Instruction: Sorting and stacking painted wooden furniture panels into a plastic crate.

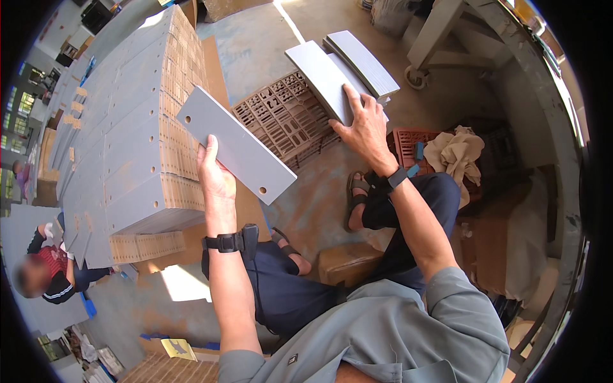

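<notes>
My left hand [216,173] grips a flat grey board [239,145] with a round hole near each end, thumb on its top face. The board is tilted, between the tall stack and the plastic crate. My right hand [365,131] rests on a pile of grey boards [322,73], with thumb and fingers spread over the near end of the top one. A second pile of boards [361,62] lies right beside it. Both piles sit on an upturned brown plastic crate [278,115] with a slotted face.
At left rises a large stack of grey holed boards [131,134] on cardboard. A red crate [415,137] with a crumpled tan cloth [454,153] stands right of my knee. A wheeled wooden frame [440,38] is at the upper right. Another person [54,268] works at far left.
</notes>
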